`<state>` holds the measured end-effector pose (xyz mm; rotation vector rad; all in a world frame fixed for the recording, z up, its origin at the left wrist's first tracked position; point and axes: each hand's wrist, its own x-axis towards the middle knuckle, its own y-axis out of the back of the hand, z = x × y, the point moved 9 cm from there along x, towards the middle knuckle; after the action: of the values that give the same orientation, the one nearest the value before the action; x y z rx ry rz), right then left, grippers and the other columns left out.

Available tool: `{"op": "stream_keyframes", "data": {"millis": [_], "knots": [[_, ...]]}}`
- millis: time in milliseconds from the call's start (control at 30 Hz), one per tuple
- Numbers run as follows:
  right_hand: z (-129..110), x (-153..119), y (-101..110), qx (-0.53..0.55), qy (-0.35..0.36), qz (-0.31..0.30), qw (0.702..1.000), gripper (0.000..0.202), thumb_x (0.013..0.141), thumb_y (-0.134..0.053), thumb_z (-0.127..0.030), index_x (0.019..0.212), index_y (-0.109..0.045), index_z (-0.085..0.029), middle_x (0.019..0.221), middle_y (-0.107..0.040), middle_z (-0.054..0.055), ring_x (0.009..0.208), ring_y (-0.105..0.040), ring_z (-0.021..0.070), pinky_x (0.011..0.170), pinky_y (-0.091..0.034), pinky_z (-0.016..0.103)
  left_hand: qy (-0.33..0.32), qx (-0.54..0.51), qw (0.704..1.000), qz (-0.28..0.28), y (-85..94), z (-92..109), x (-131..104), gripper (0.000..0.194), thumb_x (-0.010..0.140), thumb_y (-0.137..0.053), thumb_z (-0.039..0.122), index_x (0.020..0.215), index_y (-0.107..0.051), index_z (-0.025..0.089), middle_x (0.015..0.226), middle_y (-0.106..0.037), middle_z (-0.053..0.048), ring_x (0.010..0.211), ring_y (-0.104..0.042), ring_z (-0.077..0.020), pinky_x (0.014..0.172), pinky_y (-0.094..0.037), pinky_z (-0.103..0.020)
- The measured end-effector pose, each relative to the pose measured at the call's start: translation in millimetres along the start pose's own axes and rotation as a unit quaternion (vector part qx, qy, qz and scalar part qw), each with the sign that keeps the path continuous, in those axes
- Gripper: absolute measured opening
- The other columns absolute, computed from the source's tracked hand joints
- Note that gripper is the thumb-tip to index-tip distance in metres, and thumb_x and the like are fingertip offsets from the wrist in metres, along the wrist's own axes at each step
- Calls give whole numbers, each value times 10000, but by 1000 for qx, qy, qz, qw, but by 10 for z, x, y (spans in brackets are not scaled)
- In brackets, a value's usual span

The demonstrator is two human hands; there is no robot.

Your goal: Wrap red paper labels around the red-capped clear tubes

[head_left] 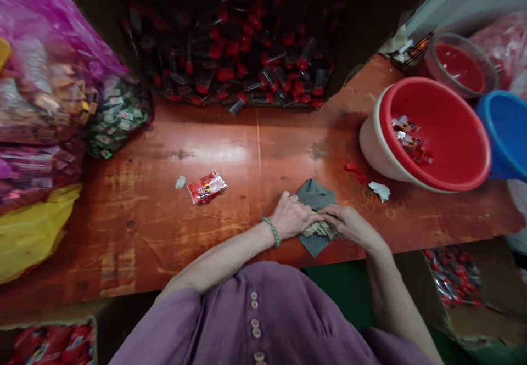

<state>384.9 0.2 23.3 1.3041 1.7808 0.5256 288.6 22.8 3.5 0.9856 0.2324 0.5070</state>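
Observation:
A grey cloth-like square [315,193] lies near the table's front edge with a heap of small pale pieces [319,230] on it. My left hand [291,215] rests over its left side, fingers curled and index finger reaching to the heap. From the right, my right hand [349,223] meets it there, with thumb and fingers pinched together at the pale pieces. What lies between the fingertips of either hand is too small to make out. A red printed packet [207,187] lies on the table left of my hands.
A large box [354,41] of red-capped clear containers stands at the back. Filled bags [45,90] crowd the left. At the right are a red basin [448,134] holding small packets and a blue tub [508,129]. White scraps [379,190] and rubber bands [390,213] lie nearby.

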Motion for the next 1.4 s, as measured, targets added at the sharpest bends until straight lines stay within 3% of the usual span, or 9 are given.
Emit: {"op": "stream_keyframes", "data": {"millis": [67, 167, 300, 467, 700, 867, 1033, 1233, 1400], "knots": [[-187, 233, 204, -71, 23, -6, 997, 233, 889, -525, -272, 860, -747, -207, 834, -760, 69, 730, -672, 199, 682, -479, 296, 9, 0, 999, 45, 225, -73, -110, 506, 981, -400, 541, 870, -671, 128, 857, -710, -140, 920, -631, -289, 806, -434, -440], [-696, 796, 508, -144, 70, 78, 984, 251, 923, -500, -261, 831, -721, -185, 806, -741, 83, 720, -648, 197, 687, -435, 297, 40, 27, 988, 144, 702, -312, -515, 394, 975, -472, 455, 1063, -641, 111, 1040, -708, -155, 944, -625, -274, 817, -482, -424], [-1381, 1838, 519, -80, 114, 149, 979, 282, 935, -549, -391, 792, -655, -172, 738, -686, 57, 732, -620, 189, 733, -444, 305, 135, 93, 949, 268, 1230, -842, -1264, 339, 966, -512, 266, 1253, -580, 99, 1202, -686, -198, 1124, -635, -300, 997, -501, -489], [-1411, 2937, 394, 25, -34, 253, 967, 505, 887, -576, -607, 1055, -544, -132, 924, -654, 134, 1012, -647, 318, 910, -468, 482, 165, 100, 944, 268, 1236, -1296, -1701, 413, 933, -591, 257, 1333, -571, 153, 1319, -659, -177, 1235, -631, -309, 1070, -502, -525], [-1236, 3539, 99, 29, -72, 271, 960, 544, 941, -509, -483, 1311, -337, -123, 1024, -595, 138, 1096, -643, 374, 894, -476, 550, 162, 12, 940, 300, 1100, -1490, -1823, 286, 943, -572, 197, 1213, -665, 184, 1321, -668, -137, 1303, -587, -274, 1093, -486, -503], [-1351, 3380, 88, 64, 26, 268, 961, 377, 939, -509, -314, 1274, -414, -170, 1010, -587, 70, 1076, -650, 290, 889, -499, 463, 171, 20, 930, 323, 1165, -1488, -1862, 179, 920, -617, 228, 1067, -719, 231, 1194, -722, -92, 1116, -651, -249, 954, -536, -458], [-1455, 2590, -37, 236, 77, 215, 945, 413, 942, -558, -301, 1312, -390, -229, 1092, -614, 49, 893, -638, 142, 737, -550, 260, 211, 1, 916, 342, 1169, -1552, -1895, 126, 926, -605, 253, 930, -731, 258, 903, -702, -44, 802, -594, -182, 796, -498, -384], [-1791, 1548, -482, 292, 183, 89, 934, 448, 920, -610, -389, 1328, -485, -254, 1160, -629, 58, 981, -634, 193, 832, -579, 355, 163, 66, 911, 373, 1253, -1489, -1907, 166, 929, -611, 326, 867, -704, 202, 861, -682, -54, 782, -586, -176, 739, -505, -329], [-1831, 1258, -648, 268, 195, 60, 942, 408, 914, -567, -285, 1312, -527, -207, 1252, -613, 90, 1080, -614, 205, 981, -531, 415, 155, 76, 937, 304, 1286, -1404, -1900, 216, 969, -546, 321, 1052, -688, 182, 974, -694, -83, 886, -626, -194, 816, -549, -364]]}}
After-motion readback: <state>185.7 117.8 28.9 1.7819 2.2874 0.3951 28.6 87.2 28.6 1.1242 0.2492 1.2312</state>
